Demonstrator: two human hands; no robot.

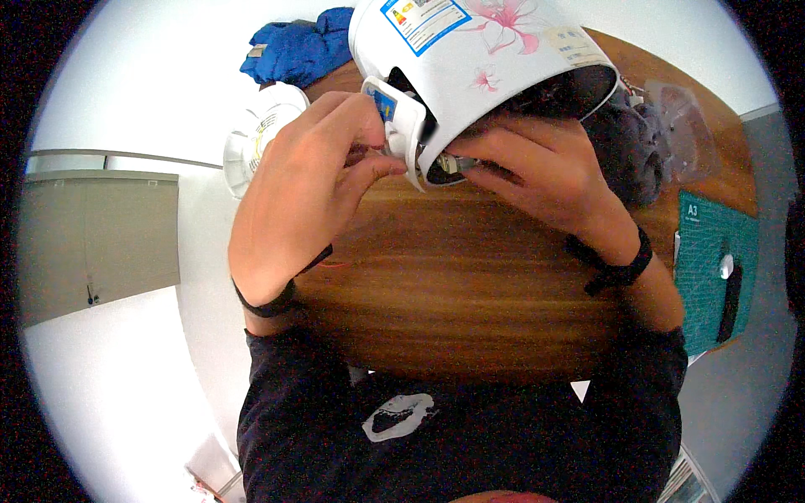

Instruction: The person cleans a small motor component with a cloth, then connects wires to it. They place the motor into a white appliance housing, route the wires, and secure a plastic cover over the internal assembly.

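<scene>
A white rice cooker body [478, 80] with pink flowers lies on its side at the far side of the table, its open end toward me. Its white control panel [409, 126] with a blue label stands away from the shell on the left. My left hand [323, 155] pinches this panel, thumb and fingers at its outer face. My right hand [545, 172] reaches into the open end, fingers closed around a small part [453, 163] just behind the panel. The fingertips are partly hidden by the shell, so I cannot make out that part.
A white round plastic piece [256, 138] stands left of my left hand, with a blue cloth bundle [302, 46] behind it. Dark fabric [629, 147] and a clear plastic tray [688, 134] lie at the right. A green cutting mat [704, 277] holds a black strip-shaped item [731, 306].
</scene>
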